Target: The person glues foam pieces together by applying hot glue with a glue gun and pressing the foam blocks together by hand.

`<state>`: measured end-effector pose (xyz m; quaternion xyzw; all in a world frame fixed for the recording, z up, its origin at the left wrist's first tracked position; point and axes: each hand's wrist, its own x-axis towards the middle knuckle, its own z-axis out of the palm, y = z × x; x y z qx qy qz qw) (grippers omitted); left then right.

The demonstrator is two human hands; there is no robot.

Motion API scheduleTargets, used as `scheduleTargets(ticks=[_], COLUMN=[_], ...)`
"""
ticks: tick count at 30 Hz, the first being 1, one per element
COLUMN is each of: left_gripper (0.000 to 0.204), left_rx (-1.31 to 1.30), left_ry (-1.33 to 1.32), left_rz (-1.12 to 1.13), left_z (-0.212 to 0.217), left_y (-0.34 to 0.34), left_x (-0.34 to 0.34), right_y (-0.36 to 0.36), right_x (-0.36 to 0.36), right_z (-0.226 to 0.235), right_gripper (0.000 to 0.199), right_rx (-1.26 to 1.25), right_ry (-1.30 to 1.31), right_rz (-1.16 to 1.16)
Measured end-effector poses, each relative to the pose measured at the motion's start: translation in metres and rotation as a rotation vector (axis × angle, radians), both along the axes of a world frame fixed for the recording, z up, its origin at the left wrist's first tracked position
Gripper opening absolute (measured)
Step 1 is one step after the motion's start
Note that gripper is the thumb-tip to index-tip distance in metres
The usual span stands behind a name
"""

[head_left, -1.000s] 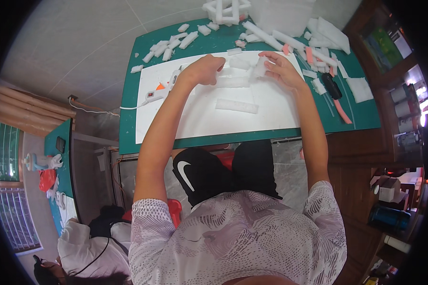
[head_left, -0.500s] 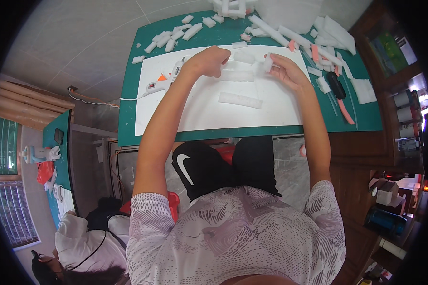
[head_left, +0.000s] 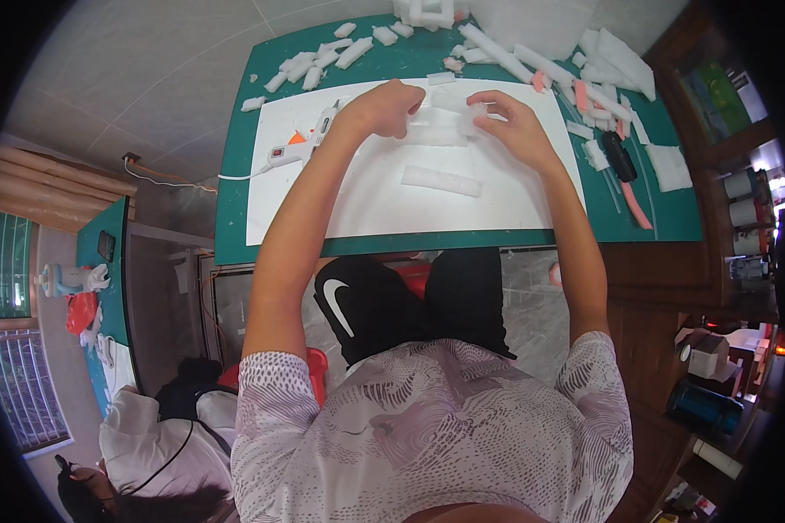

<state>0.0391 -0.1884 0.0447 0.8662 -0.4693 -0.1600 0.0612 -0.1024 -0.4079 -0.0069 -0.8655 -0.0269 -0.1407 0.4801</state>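
My right hand pinches a small white foam block between thumb and fingers, near the right ends of other foam pieces. Across from it, my left hand is closed, fingers curled down by the left end of a white foam strip. Whatever those fingers hold is hidden. A wider foam piece lies just beyond that strip. Closer to me, a separate foam strip rests flat on the white board. The white glue gun lies left of my left forearm, partly hidden by it.
The board sits on a green table. Foam offcuts are scattered at the back left. Foam strips and a black-handled tool lie at the right. A foam frame stands at the back. Another person is at lower left.
My right hand has moved left with the foam block, bringing it up to the foam pieces between my hands. My left hand has stayed nearly in place.
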Motion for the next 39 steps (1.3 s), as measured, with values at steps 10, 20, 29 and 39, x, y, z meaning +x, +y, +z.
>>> scheduleTargets(ticks=[10,20,29,39], left_gripper=[0.034,0.034,0.036,0.037], left_rx=[-0.035,-0.027,-0.054,-0.325], left_ry=[0.005,0.013,0.022,0.002], left_rz=[-0.018,-0.002,0.0,-0.007], left_z=[-0.003,-0.002,-0.003,-0.027], left_y=[0.004,0.003,0.007,0.024], left_x=[0.003,0.002,0.003,-0.011], right_y=[0.015,0.014,0.019,0.018], right_x=[-0.001,0.003,0.003,0.003], right_z=[0.005,0.007,0.002,-0.012], right_gripper=[0.031,0.03,0.033,0.037], right_rx=[-0.074,-0.153,-0.13,-0.051], right_ry=[0.016,0.055,0.058,-0.038], right_rz=[0.017,0.04,0.044,-0.016])
